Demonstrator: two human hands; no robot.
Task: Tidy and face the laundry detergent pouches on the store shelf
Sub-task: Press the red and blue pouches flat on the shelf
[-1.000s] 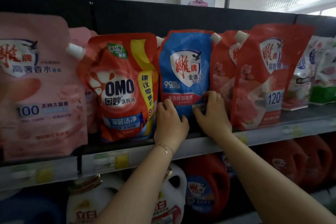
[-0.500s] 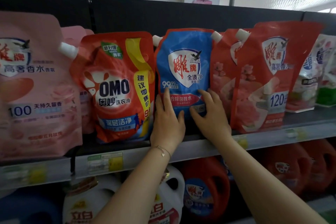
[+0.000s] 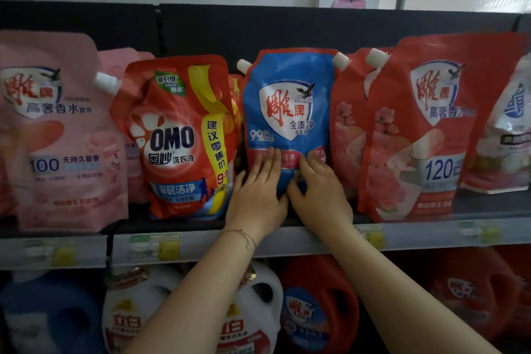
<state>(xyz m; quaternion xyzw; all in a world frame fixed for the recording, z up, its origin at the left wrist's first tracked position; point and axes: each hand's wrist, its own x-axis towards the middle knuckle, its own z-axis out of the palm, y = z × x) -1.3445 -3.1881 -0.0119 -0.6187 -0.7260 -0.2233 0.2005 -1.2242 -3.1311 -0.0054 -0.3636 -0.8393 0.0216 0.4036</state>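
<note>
The lower part of the blue pouch [image 3: 287, 112] is hidden behind the left hand [image 3: 257, 192] and right hand [image 3: 319, 192]. The pink pouch [image 3: 57, 138] is cut off by the left edge, and the white pouch [image 3: 505, 135] by the right edge. The price labels [image 3: 155, 247] are too blurred to read. The forearms cover parts of the jugs [image 3: 316, 319] below, which the bottom edge crops.

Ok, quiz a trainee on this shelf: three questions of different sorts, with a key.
1. True or false: the left hand and the right hand both touch the blue pouch.
2. Which pouch stands next to the blue pouch on the left hand's side? A) a white pouch B) the OMO pouch C) a green pouch
3. What stands below the shelf?
Key: 1 true; 2 B; 3 detergent jugs.
</note>
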